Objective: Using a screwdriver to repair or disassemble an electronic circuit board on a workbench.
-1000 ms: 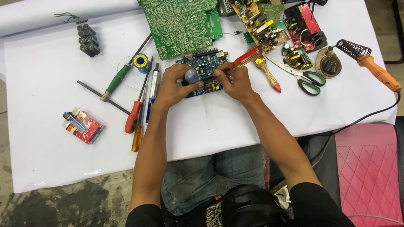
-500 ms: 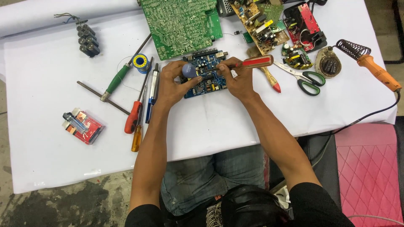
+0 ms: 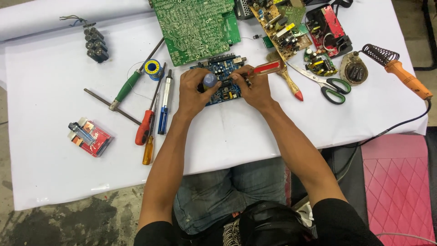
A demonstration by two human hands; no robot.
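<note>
Pinching a red-handled tool [image 3: 266, 68], the right hand [image 3: 255, 89] has its fingers closed round the tool's inner end, while the left hand [image 3: 193, 91] is clamped on the near-left edge of a blue board [image 3: 223, 82], thumb beside a blue-grey capacitor [image 3: 210, 80] standing on it. The board is small and rectangular, dense with black parts and a dark connector strip along its far edge; its long axis runs left to right, slightly tilted, and it lies on the white tabletop [image 3: 236, 132]. The tool's handle points away to the right and a little up; its tip is hidden under the fingers, so its kind is hard to tell. Both hands cover much of the board's near half.

Just beyond the board lies a large green board [image 3: 195, 27], cut off at the top edge. Left of the blue board are screwdrivers [image 3: 145, 127] and a solder spool [image 3: 153, 69]. Right of it are a brush [image 3: 289, 82], scissors [image 3: 330, 84] and an orange-handled soldering iron [image 3: 403, 73], well apart.
</note>
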